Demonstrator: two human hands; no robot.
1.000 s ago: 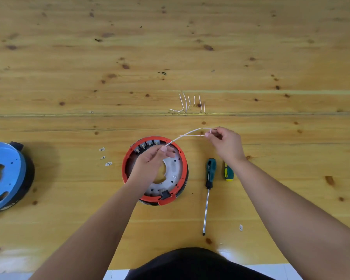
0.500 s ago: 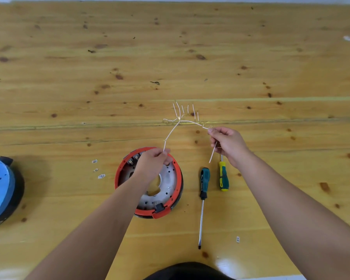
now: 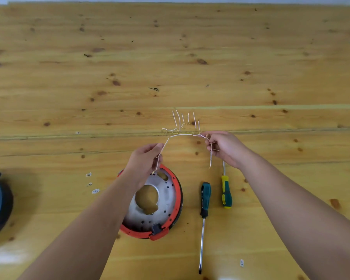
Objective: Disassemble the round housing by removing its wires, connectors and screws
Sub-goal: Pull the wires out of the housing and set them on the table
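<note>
On the table (image 3: 271, 57), above the housing (image 3: 170, 199), the left hand (image 3: 143, 160) and right hand (image 3: 224, 147) each pinch an end of a wire (image 3: 180, 135), seemingly light, limp and best gripped near its ends.

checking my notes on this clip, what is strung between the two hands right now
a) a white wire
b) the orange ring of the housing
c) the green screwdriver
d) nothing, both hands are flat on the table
a: a thin white wire arcs from the left hand to the right hand, each pinching one end above the table, while both screwdrivers lie on the wood.
</note>
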